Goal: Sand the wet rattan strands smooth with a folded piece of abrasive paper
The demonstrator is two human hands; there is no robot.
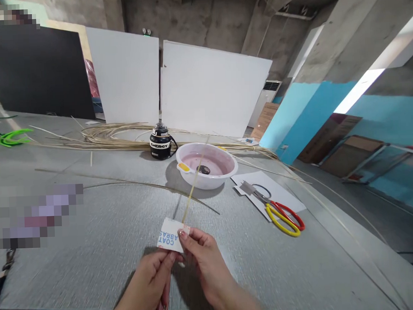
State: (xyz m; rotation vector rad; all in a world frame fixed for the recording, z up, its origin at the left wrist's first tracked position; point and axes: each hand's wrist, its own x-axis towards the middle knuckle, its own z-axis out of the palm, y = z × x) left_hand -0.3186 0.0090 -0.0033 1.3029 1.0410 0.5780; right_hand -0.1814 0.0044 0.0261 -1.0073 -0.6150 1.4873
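A thin pale bamboo strip (191, 196) runs away from my hands and up over the basin. Folded about its near part is a small piece of sandpaper (167, 235), its white back printed with blue letters. My right hand (208, 259) pinches the sandpaper, thumb on top. Close below the paper's near edge, my left hand (151, 274) is closed on the near part of the strip, which the fingers mostly hide. Beyond them stands a pinkish-white plastic basin (207, 182) with a dark round patch at its bottom.
Scissors (279, 213) with red and yellow handles lie on white paper (289, 195) at right. A black jug (160, 145) stands left of the basin. Coiled bamboo strips (104, 133) lie behind; a loose strip (143, 183) crosses the grey table (105, 271). Green ties (11, 137) lie far left.
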